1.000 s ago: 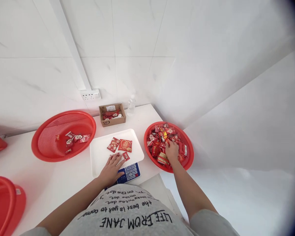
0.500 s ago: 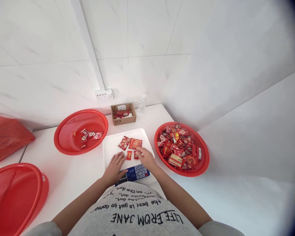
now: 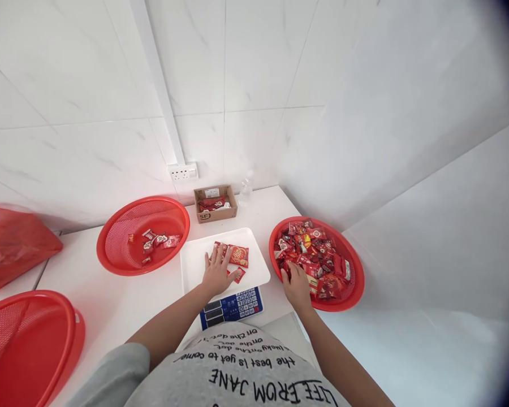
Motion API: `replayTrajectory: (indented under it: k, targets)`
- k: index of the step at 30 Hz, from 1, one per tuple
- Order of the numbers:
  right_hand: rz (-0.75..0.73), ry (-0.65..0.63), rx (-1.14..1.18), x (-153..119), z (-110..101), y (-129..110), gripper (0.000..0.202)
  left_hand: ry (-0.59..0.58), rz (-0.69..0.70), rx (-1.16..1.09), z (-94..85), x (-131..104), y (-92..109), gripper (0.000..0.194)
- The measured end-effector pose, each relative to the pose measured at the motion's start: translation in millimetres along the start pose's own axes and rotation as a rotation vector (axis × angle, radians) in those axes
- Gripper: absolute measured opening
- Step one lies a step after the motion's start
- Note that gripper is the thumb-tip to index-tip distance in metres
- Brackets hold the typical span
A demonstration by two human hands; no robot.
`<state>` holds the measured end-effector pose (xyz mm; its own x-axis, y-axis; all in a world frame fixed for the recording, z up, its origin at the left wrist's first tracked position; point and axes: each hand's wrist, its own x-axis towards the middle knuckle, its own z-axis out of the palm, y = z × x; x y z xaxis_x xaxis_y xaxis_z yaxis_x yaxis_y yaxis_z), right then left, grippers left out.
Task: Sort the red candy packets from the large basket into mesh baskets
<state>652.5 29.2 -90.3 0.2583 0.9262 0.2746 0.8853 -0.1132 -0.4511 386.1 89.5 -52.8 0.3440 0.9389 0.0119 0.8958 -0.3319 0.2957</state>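
Note:
My left hand lies over the white tray of a scale, its fingers spread across red packets. One red packet with gold print shows right of the fingers, and a small red packet shows near the thumb. My fingers partly cover another packet. At the near left rim of a red basket, my right hand reaches in with curled fingers closed at a red wrapped candy. Wrapped candies fill this basket. The scale's blue keypad panel faces me.
Left of the tray, a second red basket holds several wrapped candies. A cardboard box with red packets and a clear bottle stand near the wall. At far left are a red bag and another red basket.
My right hand has left the tray and moved right into the full basket. My left hand has shifted forward and right, from the tray's near edge onto the packets.

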Motion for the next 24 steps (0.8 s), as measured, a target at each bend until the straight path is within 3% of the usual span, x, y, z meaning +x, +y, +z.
replayTrajectory:
  k: [6, 10, 12, 15, 19, 24]
  targets:
    - [0.029, -0.042, -0.002, 2, -1, -3, 0.044, -0.071, 0.113, 0.089, 1.4, 6, 2, 0.065]
    - [0.037, -0.063, -0.025, 1, -3, -2, 0.044, -0.057, 0.103, 0.065, -7.3, -1, -14, 0.061]
    - [0.03, -0.066, -0.025, 1, -3, -2, 0.044, 0.008, -0.015, 0.081, -16.8, -7, -35, 0.061]
    - [0.025, -0.073, -0.022, 2, -5, -4, 0.043, 0.092, -0.306, 0.17, -36.3, -23, -81, 0.059]
    - [0.014, -0.069, -0.025, 2, -6, -5, 0.042, -0.015, -0.568, 0.216, -68.8, -57, -143, 0.053]
    - [0.002, -0.063, -0.024, 2, -5, -4, 0.042, -0.112, -0.761, 0.226, -106.9, -104, -191, 0.047]
